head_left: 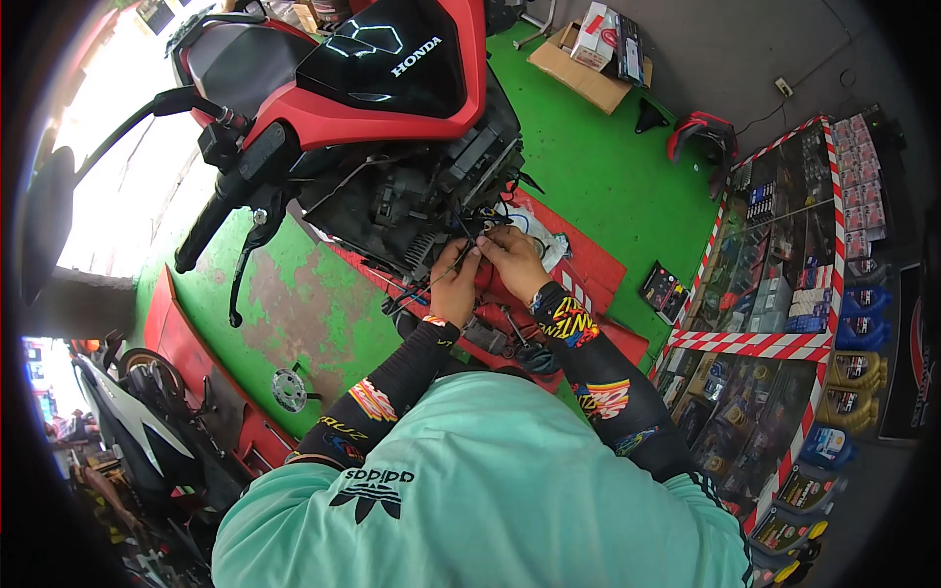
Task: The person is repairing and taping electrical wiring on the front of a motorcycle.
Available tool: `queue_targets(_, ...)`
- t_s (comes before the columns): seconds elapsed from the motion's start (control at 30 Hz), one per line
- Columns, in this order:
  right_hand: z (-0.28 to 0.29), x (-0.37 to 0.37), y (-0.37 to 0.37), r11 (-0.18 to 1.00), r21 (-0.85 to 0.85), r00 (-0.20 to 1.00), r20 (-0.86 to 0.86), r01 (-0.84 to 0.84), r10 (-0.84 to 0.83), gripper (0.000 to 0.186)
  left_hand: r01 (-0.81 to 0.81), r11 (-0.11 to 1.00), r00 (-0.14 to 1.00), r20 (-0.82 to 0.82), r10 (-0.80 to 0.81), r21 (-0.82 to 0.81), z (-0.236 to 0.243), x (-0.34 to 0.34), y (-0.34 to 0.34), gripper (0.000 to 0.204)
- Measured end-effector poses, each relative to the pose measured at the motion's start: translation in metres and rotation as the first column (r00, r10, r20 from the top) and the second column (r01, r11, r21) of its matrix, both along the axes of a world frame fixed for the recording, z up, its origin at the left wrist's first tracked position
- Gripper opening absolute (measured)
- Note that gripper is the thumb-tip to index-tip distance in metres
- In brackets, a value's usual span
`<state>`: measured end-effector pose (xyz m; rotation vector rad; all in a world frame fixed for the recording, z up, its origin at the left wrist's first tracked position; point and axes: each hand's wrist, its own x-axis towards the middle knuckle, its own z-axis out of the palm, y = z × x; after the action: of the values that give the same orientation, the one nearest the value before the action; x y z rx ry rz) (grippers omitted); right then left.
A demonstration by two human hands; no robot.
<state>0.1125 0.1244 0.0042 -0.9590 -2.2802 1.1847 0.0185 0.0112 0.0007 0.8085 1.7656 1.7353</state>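
The left hand (455, 286), at the middle of the frame, has its fingers drawn together, seemingly pinched on thin wires (460, 259); the right hand (517, 262), just beside it and slightly higher in the frame, has thumb and forefinger closed toward the same spot, though I cannot tell whether they clamp a wire or only steady it; the wires, the things being worked on, lie at the frame's centre, just below the exposed underside of the motorcycle (387, 69), whose red and black bodywork fills the upper middle.

The step in hand looks like fine wiring work, perhaps parting or joining strands, with both sets of fingertips nearly touching; the dark finned part (420, 253) is close by the left hand, at its upper left; a red platform (603, 269) spreads to the right of centre, with crumpled clear plastic (554, 242) near the right hand.

The next move seems to call for a steady pinch on the left, small fingertip turns on the right, and no tugging; a strand could slip or strain.
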Motion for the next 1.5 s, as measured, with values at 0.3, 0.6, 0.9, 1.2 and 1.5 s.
queue_targets(0.3,-0.003,0.008,-0.007,0.917,-0.398,0.891,-0.406,0.029,-0.205,0.015,-0.021,0.999,0.971,0.237,0.026,-0.025,0.001,0.0,0.001,0.02)
queue_targets(0.6,0.032,0.015,-0.016,0.995,0.023,0.979,-0.182,0.095,-0.09,0.035,-0.022,0.999,0.954,0.298,0.03,-0.03,-0.005,-0.006,-0.001,0.021)
queue_targets(0.9,0.036,0.017,-0.012,0.993,0.117,0.983,-0.181,0.028,-0.007,0.018,-0.03,0.999,0.956,0.29,0.039,-0.036,0.0,-0.007,-0.001,0.022)
queue_targets(1.2,0.046,0.029,-0.022,0.87,0.456,0.94,-0.174,-0.188,0.294,0.009,-0.057,0.998,0.902,0.429,0.049,0.006,-0.005,-0.012,0.001,0.019)
queue_targets(1.5,0.037,0.026,-0.035,0.84,0.525,0.973,-0.089,-0.137,0.215,0.012,-0.068,0.997,0.792,0.61,0.029,0.04,0.005,-0.01,-0.001,0.023)
